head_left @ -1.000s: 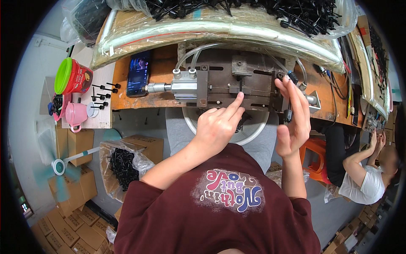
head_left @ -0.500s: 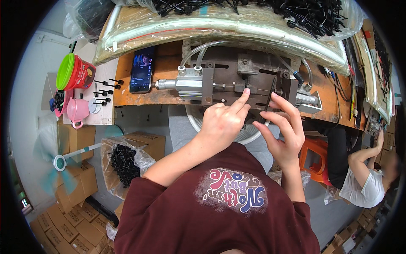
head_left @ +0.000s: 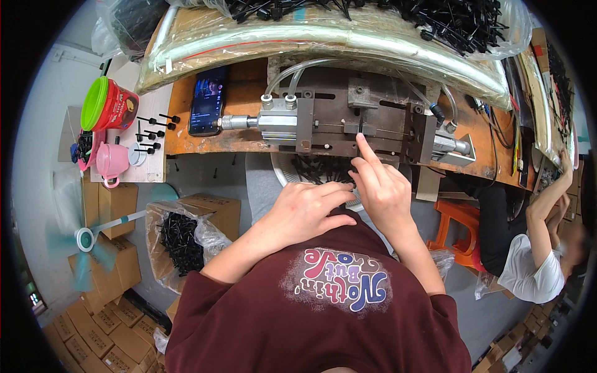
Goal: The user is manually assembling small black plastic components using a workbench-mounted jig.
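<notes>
My right hand (head_left: 382, 189) reaches up to the metal fixture (head_left: 336, 146), index finger stretched out. Its tip touches, or nearly touches, a small thin black part (head_left: 361, 121) standing at the fixture's middle, below a metal block (head_left: 360, 96). The other fingers are bent and spread, and I see nothing between them. My left hand (head_left: 308, 208) hovers lower, in front of my shirt, thumb apart from the loosely bent fingers, with nothing visible in it. Just beyond it, a white round basket (head_left: 277, 166) holds black stemmed parts (head_left: 320, 168), partly hidden by my hands.
Air cylinders flank the fixture, left (head_left: 278, 123) and right (head_left: 451, 146), with clear hoses. A phone (head_left: 208, 102), a red bucket (head_left: 118, 105) and a pink cup (head_left: 112, 163) stand left. Black parts (head_left: 460, 25) heap at the back. A co-worker (head_left: 535, 267) sits at right.
My left hand has drawn back from the fixture toward my body. My right hand has moved left, its index finger now at the fixture's middle; the long thin black part no longer shows in it.
</notes>
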Tool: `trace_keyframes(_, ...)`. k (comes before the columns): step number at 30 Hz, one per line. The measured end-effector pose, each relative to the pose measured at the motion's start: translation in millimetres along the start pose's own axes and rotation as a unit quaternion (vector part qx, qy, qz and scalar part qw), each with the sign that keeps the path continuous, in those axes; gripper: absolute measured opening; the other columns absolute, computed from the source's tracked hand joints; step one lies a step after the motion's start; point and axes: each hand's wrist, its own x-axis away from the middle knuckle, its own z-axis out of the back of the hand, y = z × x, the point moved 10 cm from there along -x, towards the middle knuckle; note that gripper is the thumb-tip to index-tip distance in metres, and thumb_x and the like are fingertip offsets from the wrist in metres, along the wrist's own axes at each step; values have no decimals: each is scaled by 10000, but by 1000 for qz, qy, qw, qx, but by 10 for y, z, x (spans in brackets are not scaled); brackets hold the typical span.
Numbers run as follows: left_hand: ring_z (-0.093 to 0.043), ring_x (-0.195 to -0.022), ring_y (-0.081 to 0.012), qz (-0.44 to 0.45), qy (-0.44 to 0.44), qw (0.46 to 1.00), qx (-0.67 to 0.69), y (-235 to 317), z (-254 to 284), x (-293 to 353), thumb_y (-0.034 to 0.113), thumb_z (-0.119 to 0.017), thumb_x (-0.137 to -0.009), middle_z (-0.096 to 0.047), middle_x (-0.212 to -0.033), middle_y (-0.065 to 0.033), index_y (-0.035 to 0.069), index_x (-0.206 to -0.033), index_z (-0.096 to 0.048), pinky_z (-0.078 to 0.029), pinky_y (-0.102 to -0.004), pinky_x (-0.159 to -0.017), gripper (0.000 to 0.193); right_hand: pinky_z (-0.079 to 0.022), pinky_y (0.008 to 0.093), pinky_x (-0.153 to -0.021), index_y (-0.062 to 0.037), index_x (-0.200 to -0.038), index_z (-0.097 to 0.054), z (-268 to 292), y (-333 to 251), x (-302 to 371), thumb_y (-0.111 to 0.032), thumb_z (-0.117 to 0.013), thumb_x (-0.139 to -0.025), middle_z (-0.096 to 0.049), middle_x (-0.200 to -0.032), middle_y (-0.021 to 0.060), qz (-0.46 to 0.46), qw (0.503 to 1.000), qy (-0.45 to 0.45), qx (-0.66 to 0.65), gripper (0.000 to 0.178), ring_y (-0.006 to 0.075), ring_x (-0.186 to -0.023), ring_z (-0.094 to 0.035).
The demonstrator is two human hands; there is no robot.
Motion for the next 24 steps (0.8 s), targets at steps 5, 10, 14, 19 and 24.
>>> trace_keyframes(5,-720,-706,-193,-20,87,995,35,74,388,-96,168,-831,-773,-758,-947,-88,24,-934,-737,-559,-286,-627,235,-477,259,-550,-27,-872,-645,-7,-13,-129,-38,-683,-764,-654,-1302,183,15,999,-4,34,115,121,-532,-609)
trace_keyframes(10,-723,-750,-213,-109,285,952,20,260,1074,-492,-17,-752,-816,-749,-876,-137,-21,-919,-743,-560,-289,-683,103,-472,258,-527,-29,-843,-627,11,-25,-146,-36,-653,-734,-680,-1249,195,17,998,-3,60,112,124,-472,-585)
trace_keyframes(14,-684,-905,-254,-181,341,918,-88,394,1182,-1122,96,-766,-816,-746,-978,-73,55,-977,-753,-519,-348,-820,167,-505,276,-542,-40,-861,-627,-28,-11,-126,-49,-698,-723,-680,-1255,168,0,998,-15,65,156,153,-503,-597)
trace_keyframes(19,-654,-986,-272,-207,286,911,-214,228,523,-2271,60,-646,-782,-725,-939,-88,70,-896,-755,-504,-408,-851,158,-547,310,-596,-46,-931,-668,-80,60,-91,-74,-781,-729,-674,-1282,119,-34,998,-29,49,233,217,-591,-651)
trace_keyframes(24,-680,-954,-281,-131,181,927,-301,135,306,-2722,94,-664,-774,-726,-934,-90,74,-859,-765,-512,-415,-831,134,-521,312,-609,-45,-925,-653,47,30,-31,-95,-774,-734,-659,-1305,118,-21,999,-7,-47,232,218,-600,-621)
